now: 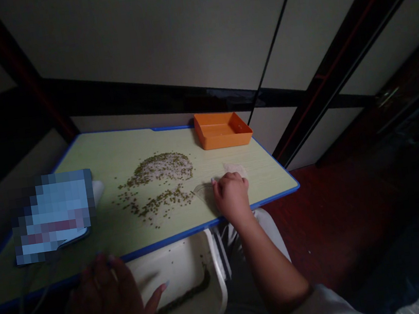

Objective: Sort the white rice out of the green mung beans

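My right hand rests on the tabletop near its front edge, its fingers curled closed. What they hold, if anything, is hidden. A thin clear curved-edged piece lies just left of it, reaching toward the fingers. Right behind the knuckles is a small patch of pale grains. Further left, a mound of small green beans mixed with pale grains is spread out, with a looser strip of green beans in front. My left hand, dim and with its thumb apart, hovers open over the white bin below the table edge.
An orange open box stands at the table's back right. A blurred-out device with a cable sits at the left. The table has a blue rim. Green beans line the bin's inside. Cabinet panels rise behind.
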A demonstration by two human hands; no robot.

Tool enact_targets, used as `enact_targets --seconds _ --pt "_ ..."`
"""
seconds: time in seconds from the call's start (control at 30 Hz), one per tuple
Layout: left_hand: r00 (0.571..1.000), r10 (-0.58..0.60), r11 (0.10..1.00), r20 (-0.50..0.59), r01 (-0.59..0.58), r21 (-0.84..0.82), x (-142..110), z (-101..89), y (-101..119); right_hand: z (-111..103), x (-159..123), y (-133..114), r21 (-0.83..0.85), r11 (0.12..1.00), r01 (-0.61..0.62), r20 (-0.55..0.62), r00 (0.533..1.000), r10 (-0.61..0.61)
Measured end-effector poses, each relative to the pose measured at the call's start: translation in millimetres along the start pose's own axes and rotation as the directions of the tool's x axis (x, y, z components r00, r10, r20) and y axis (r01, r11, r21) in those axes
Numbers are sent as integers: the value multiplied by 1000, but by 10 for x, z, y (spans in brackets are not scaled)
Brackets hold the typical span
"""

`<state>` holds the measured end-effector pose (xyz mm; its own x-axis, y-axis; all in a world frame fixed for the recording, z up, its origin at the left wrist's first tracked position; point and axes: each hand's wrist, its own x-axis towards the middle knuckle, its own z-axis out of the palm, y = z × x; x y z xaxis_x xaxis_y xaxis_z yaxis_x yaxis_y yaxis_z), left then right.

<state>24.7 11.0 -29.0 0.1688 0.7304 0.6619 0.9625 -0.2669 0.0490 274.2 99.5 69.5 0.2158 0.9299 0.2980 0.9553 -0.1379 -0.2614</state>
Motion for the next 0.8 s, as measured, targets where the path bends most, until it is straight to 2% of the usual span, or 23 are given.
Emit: enact_targets --seconds 0.2,0.53,0.8 --pt "1000 8 1000 4 -8 -15 35 -16 -1 8 120 40 -67 997 -36 -25 999 34" --pt "1000 -12 999 23 13 -30 35 -38 25 -39 285 419 -188 970 -154 -91 986 139" --pt "997 -45 999 57 46 -25 5 -26 6 -24 341 654 -142 967 -213 -186 965 185"
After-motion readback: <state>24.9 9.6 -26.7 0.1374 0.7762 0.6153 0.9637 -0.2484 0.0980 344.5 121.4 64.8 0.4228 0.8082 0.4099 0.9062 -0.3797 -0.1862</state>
